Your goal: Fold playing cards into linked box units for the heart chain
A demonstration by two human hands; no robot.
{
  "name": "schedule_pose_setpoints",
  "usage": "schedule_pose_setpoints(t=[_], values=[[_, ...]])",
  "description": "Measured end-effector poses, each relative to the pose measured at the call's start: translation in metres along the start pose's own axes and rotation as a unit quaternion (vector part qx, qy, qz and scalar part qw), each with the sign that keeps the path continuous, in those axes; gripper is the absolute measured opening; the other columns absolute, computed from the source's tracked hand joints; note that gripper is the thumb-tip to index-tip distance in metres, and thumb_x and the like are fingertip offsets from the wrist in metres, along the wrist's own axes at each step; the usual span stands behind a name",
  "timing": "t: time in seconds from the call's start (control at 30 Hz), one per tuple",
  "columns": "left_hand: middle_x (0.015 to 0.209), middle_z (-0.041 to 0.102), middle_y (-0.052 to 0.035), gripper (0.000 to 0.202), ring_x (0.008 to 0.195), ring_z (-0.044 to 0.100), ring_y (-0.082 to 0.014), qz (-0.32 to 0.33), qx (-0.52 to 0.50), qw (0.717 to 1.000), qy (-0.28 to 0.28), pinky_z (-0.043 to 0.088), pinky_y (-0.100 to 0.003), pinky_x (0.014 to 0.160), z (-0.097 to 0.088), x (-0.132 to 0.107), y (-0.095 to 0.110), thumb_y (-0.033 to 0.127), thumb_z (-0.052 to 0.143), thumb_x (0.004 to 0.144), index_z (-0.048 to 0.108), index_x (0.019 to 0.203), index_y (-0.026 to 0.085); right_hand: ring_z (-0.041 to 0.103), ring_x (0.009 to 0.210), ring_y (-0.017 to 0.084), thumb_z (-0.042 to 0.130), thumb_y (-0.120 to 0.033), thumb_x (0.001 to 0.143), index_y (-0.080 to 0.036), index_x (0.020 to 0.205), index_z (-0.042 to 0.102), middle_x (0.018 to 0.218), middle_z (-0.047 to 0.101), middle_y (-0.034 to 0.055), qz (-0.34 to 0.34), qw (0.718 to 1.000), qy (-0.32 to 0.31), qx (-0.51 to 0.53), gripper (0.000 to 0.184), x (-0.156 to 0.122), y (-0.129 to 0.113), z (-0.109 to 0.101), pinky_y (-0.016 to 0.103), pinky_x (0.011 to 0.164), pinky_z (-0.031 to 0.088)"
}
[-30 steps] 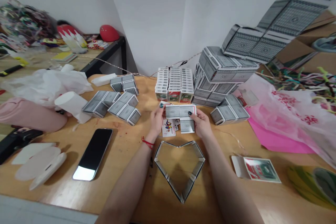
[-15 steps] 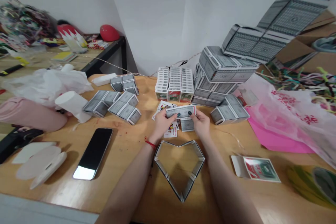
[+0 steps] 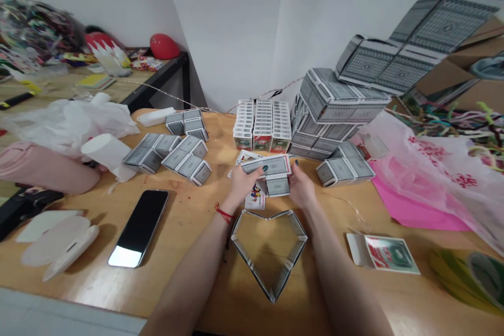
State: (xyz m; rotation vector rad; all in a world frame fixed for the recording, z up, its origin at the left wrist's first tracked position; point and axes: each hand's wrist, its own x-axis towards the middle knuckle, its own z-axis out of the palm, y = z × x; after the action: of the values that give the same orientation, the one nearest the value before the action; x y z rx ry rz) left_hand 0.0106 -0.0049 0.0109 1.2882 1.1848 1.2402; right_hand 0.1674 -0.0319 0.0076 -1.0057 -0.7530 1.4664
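Note:
My left hand (image 3: pixel 244 185) pinches a grey-backed playing card (image 3: pixel 271 166), thumb on top, its left end slightly lowered. Just under that card's right half shows another grey-backed card (image 3: pixel 277 186); whether the two are joined I cannot tell. Beside their right edges is my right hand (image 3: pixel 302 185), thumb raised off the card and fingers apart; its fingertips are partly hidden. Face-up playing cards (image 3: pixel 255 200) lie on the table beneath my left hand. Nearer to me, between my forearms, stands a heart-shaped frame of folded cards (image 3: pixel 289 269).
Rows of upright card boxes (image 3: pixel 262 123) stand behind my hands. A tall stack of card-covered blocks (image 3: pixel 342 97) rises at the right. More card blocks (image 3: pixel 187 160) and a phone (image 3: pixel 139 228) are on the left. An opened card box (image 3: pixel 391 253) and tape roll (image 3: pixel 468 278) lie right.
My right thumb has lifted off the card and the right hand has drawn slightly away. The card in my left hand has tilted, its right end higher.

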Motion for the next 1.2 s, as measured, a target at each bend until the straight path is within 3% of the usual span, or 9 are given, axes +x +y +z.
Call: schedule_pose_setpoints(t=[0.13, 0.3, 0.4, 0.63, 0.87, 1.03, 1.2], values=[[0.083, 0.069, -0.0038, 0.023, 0.074, 0.062, -0.0169, -0.018, -0.027, 0.999, -0.002, 0.050, -0.031, 0.071, 0.000, 0.000, -0.001, 0.029, 0.068, 0.061, 0.066, 0.078, 0.013, 0.063, 0.083, 0.021, 0.058, -0.045, 0.070, -0.020, 0.089, 0.064, 0.083, 0.069, 0.0023, 0.099, 0.992, -0.060, 0.054, 0.032, -0.004, -0.009, -0.004, 0.034, 0.073, 0.049], [0.087, 0.068, -0.0050, 0.026, 0.079, 0.062, -0.0177, -0.017, -0.036, 0.999, 0.011, 0.049, -0.032, 0.076, 0.001, 0.001, -0.003, 0.028, 0.069, 0.061, 0.066, 0.082, 0.013, 0.062, 0.086, 0.020, 0.058, -0.040, 0.072, -0.021, 0.090, 0.063, 0.091, 0.068, 0.0031, 0.119, 0.981, -0.128, 0.080, 0.027, -0.006, -0.011, -0.006, 0.035, 0.076, 0.048], [0.089, 0.068, -0.0057, 0.028, 0.079, 0.062, -0.0178, -0.021, -0.043, 0.999, -0.009, 0.049, -0.032, 0.076, 0.001, 0.001, -0.004, 0.028, 0.069, 0.061, 0.066, 0.083, 0.013, 0.062, 0.088, 0.022, 0.056, -0.041, 0.072, -0.022, 0.091, 0.062, 0.089, 0.068, 0.0034, 0.119, 0.979, -0.139, 0.084, 0.028, -0.007, -0.010, -0.006, 0.037, 0.077, 0.048], [0.085, 0.069, -0.0042, 0.026, 0.075, 0.062, -0.0163, -0.034, -0.051, 0.998, -0.030, 0.050, -0.029, 0.072, 0.002, -0.001, -0.004, 0.028, 0.069, 0.061, 0.065, 0.082, 0.013, 0.063, 0.086, 0.023, 0.061, -0.043, 0.068, -0.020, 0.089, 0.063, 0.087, 0.069, 0.0060, 0.137, 0.979, -0.133, 0.076, 0.031, -0.012, -0.009, 0.002, 0.039, 0.076, 0.048], [0.083, 0.069, -0.0029, 0.024, 0.071, 0.062, -0.0157, -0.051, -0.050, 0.997, -0.011, 0.050, -0.028, 0.066, 0.002, 0.000, -0.004, 0.026, 0.069, 0.058, 0.066, 0.079, 0.014, 0.063, 0.085, 0.023, 0.066, -0.043, 0.065, -0.020, 0.086, 0.063, 0.088, 0.069, 0.0061, 0.088, 0.989, -0.102, 0.055, 0.031, -0.011, -0.007, 0.012, 0.038, 0.076, 0.049], [0.085, 0.068, -0.0042, 0.028, 0.070, 0.061, -0.0153, -0.047, -0.069, 0.996, -0.020, 0.050, -0.028, 0.065, 0.002, 0.000, -0.009, 0.027, 0.069, 0.059, 0.066, 0.082, 0.013, 0.063, 0.083, 0.022, 0.067, -0.046, 0.064, -0.020, 0.083, 0.063, 0.084, 0.069, 0.0042, 0.047, 0.997, -0.062, 0.019, 0.032, -0.005, 0.000, 0.007, 0.035, 0.071, 0.050], [0.083, 0.069, -0.0046, 0.024, 0.072, 0.061, -0.0158, -0.027, -0.039, 0.998, -0.044, 0.050, -0.030, 0.071, 0.004, -0.001, -0.009, 0.027, 0.068, 0.060, 0.066, 0.079, 0.012, 0.063, 0.069, 0.019, 0.068, -0.045, 0.063, -0.021, 0.083, 0.063, 0.075, 0.069, 0.0014, 0.037, 0.999, -0.028, -0.028, 0.032, 0.002, 0.015, -0.002, 0.030, 0.062, 0.049]])
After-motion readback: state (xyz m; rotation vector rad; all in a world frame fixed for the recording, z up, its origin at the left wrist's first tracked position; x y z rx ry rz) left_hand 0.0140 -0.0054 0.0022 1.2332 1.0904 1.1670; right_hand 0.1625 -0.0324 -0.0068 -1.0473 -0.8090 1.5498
